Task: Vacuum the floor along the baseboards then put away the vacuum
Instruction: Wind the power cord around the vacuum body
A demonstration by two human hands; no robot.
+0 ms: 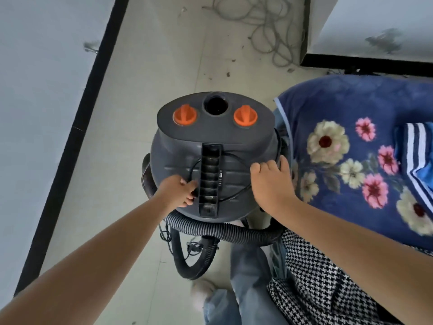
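Pale tiled floor runs between a white wall with a black baseboard on the left and a second black baseboard at upper right; dust specks and a loose tangle of grey cable lie on the tiles farther ahead. Vacuum, a dark grey canister with two orange knobs and an open port on its far end, stands directly below the camera, just beside a blue floral blanket on its right. Carry handle runs lengthwise down the middle of the lid, its long axis pointing away from the person. Left hand sits against the handle's left edge, fingers curled about its near part together with a thin black cord draped over the lid. Right hand rests on the lid's right shoulder, fingers bent over the rim, pressing rather than clasping. Ribbed hose loops around the near side of the body. Judgement: vacuuming looks finished and stowing is in hand. Any lift turns on the handle lying between both hands, the left already on it, the right well to the side.
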